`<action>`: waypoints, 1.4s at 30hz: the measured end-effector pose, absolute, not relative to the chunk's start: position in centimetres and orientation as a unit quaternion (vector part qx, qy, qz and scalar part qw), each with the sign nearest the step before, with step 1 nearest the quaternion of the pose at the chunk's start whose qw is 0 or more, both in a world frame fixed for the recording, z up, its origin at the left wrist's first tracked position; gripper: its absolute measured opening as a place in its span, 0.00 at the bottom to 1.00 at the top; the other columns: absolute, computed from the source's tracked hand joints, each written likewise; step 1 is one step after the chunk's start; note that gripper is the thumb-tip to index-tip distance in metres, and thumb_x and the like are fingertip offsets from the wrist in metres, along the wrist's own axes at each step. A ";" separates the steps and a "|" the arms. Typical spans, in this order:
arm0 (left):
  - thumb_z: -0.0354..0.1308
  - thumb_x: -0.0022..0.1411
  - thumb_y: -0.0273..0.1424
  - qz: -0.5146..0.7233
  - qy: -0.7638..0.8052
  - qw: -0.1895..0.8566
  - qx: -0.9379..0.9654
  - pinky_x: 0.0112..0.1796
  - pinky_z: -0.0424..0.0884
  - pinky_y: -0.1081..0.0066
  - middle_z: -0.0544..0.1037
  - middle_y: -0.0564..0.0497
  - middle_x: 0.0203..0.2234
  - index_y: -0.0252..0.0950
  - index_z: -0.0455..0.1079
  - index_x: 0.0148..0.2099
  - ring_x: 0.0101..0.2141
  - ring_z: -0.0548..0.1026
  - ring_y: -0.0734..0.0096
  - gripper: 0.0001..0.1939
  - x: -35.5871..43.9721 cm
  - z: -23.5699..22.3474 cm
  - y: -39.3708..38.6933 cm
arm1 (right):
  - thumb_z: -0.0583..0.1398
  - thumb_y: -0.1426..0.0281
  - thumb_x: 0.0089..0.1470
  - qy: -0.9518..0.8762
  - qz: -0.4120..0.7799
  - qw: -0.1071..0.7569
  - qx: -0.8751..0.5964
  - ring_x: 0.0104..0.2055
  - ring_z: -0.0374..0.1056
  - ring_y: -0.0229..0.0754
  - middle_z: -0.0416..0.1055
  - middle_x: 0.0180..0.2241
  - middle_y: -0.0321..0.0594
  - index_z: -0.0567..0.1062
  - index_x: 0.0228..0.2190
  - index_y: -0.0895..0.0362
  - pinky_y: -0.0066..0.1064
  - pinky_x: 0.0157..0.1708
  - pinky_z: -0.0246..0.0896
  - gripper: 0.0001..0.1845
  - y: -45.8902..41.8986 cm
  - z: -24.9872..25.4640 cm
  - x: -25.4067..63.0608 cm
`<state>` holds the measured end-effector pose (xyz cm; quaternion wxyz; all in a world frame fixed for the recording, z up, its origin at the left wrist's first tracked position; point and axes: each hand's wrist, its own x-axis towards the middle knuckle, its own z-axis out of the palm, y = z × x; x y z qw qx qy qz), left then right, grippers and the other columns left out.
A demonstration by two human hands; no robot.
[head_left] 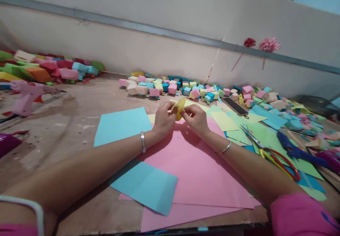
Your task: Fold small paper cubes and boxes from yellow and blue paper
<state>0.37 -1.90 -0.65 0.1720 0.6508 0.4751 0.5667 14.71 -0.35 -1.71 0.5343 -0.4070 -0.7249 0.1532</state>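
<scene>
A folded piece of yellow paper (180,108) is held up between both hands, above the far part of a large pink sheet (196,179). My left hand (164,119) pinches its left side, and my right hand (196,120) grips the lower right edge with thumb and fingers. Exactly how the paper is folded cannot be made out. A blue sheet (120,124) lies left of my left hand, and a smaller blue piece (146,184) rests on the pink paper nearer to me. Pale yellow and green sheets (225,121) spread out to the right of my right hand.
Scissors (273,154) lie on green paper at the right, beside a blue glue gun (300,151). A dark phone (235,107) sits farther back. Small folded paper boxes (172,87) line the wall. At the left are a pink glue gun (26,96) and more folded paper shapes (47,68).
</scene>
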 end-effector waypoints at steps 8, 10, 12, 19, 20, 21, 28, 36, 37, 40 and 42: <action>0.53 0.60 0.28 0.557 0.462 0.170 0.668 0.31 0.66 0.71 0.75 0.52 0.30 0.37 0.69 0.34 0.32 0.71 0.70 0.04 0.3 -1.0 -1.8 | 0.63 0.70 0.46 -0.725 0.119 0.529 -0.425 0.27 0.60 0.37 0.64 0.25 0.34 0.69 0.22 0.55 0.30 0.28 0.58 0.08 -0.6 -1.6 14.6; 0.53 0.59 0.26 0.555 0.469 0.175 0.664 0.32 0.65 0.72 0.75 0.53 0.30 0.37 0.69 0.34 0.31 0.71 0.71 0.04 0.3 -1.0 -1.8 | 0.64 0.71 0.46 -0.726 0.125 0.535 -0.414 0.26 0.60 0.37 0.65 0.25 0.34 0.69 0.22 0.55 0.30 0.29 0.59 0.07 -0.6 -1.6 14.6; 0.53 0.58 0.25 0.553 0.470 0.190 0.662 0.31 0.66 0.72 0.76 0.53 0.29 0.36 0.70 0.34 0.31 0.71 0.71 0.05 0.2 -1.0 -1.7 | 0.63 0.71 0.47 -0.732 0.131 0.539 -0.395 0.26 0.61 0.37 0.66 0.26 0.34 0.71 0.22 0.55 0.30 0.29 0.60 0.05 -0.6 -1.6 14.6; 0.55 0.52 0.25 0.531 0.465 0.212 0.676 0.33 0.68 0.71 0.77 0.52 0.29 0.36 0.73 0.35 0.33 0.73 0.68 0.08 0.2 -1.1 -1.9 | 0.60 0.74 0.49 -0.734 0.131 0.545 -0.384 0.31 0.66 0.39 0.70 0.29 0.38 0.77 0.27 0.55 0.32 0.32 0.64 0.05 -1.1 -1.5 14.5; 0.56 0.50 0.24 0.526 0.470 0.204 0.679 0.33 0.67 0.71 0.77 0.53 0.29 0.36 0.73 0.34 0.33 0.72 0.68 0.08 0.2 -1.1 -2.0 | 0.60 0.73 0.49 -0.733 0.131 0.547 -0.384 0.31 0.67 0.39 0.71 0.29 0.38 0.77 0.27 0.55 0.32 0.32 0.64 0.04 -1.2 -1.5 14.4; 0.57 0.49 0.23 0.521 0.477 0.195 0.680 0.32 0.67 0.71 0.76 0.53 0.28 0.37 0.73 0.32 0.33 0.72 0.68 0.07 0.3 -1.2 -2.0 | 0.61 0.72 0.50 -0.731 0.132 0.548 -0.384 0.31 0.67 0.39 0.70 0.29 0.38 0.76 0.27 0.55 0.32 0.32 0.64 0.04 -1.2 -1.4 14.4; 0.59 0.46 0.23 0.514 0.493 0.188 0.676 0.29 0.62 0.72 0.72 0.55 0.23 0.36 0.67 0.23 0.28 0.68 0.71 0.05 0.1 -1.2 -1.9 | 0.66 0.64 0.45 -0.704 0.157 0.546 -0.427 0.28 0.64 0.37 0.68 0.27 0.33 0.67 0.27 0.55 0.31 0.30 0.61 0.12 -0.9 -1.7 14.4; 0.55 0.49 0.23 0.508 0.502 0.186 0.675 0.30 0.64 0.71 0.74 0.54 0.25 0.36 0.70 0.26 0.28 0.70 0.70 0.04 0.2 -1.3 -1.8 | 0.61 0.68 0.49 -0.723 0.159 0.528 -0.416 0.29 0.66 0.38 0.70 0.28 0.35 0.70 0.28 0.56 0.30 0.30 0.61 0.05 -1.0 -1.6 14.3; 0.55 0.49 0.24 0.508 0.503 0.184 0.675 0.31 0.64 0.71 0.74 0.54 0.25 0.36 0.70 0.26 0.29 0.70 0.70 0.04 0.2 -1.3 -1.8 | 0.60 0.68 0.50 -0.723 0.151 0.526 -0.421 0.29 0.65 0.38 0.70 0.28 0.36 0.71 0.27 0.56 0.31 0.30 0.61 0.04 -1.0 -1.6 14.4; 0.56 0.50 0.26 0.505 0.496 0.184 0.682 0.33 0.65 0.70 0.76 0.53 0.27 0.36 0.72 0.30 0.31 0.72 0.68 0.05 0.1 -1.1 -1.8 | 0.57 0.71 0.50 -0.718 0.154 0.527 -0.428 0.31 0.66 0.39 0.71 0.29 0.37 0.71 0.29 0.56 0.31 0.31 0.62 0.03 -1.0 -1.6 14.4; 0.56 0.50 0.27 0.499 0.493 0.182 0.689 0.34 0.65 0.70 0.77 0.52 0.28 0.36 0.74 0.33 0.32 0.72 0.68 0.07 0.1 -1.0 -1.8 | 0.56 0.73 0.49 -0.717 0.162 0.528 -0.425 0.30 0.66 0.39 0.71 0.29 0.37 0.71 0.30 0.56 0.30 0.31 0.62 0.04 -1.0 -1.5 14.4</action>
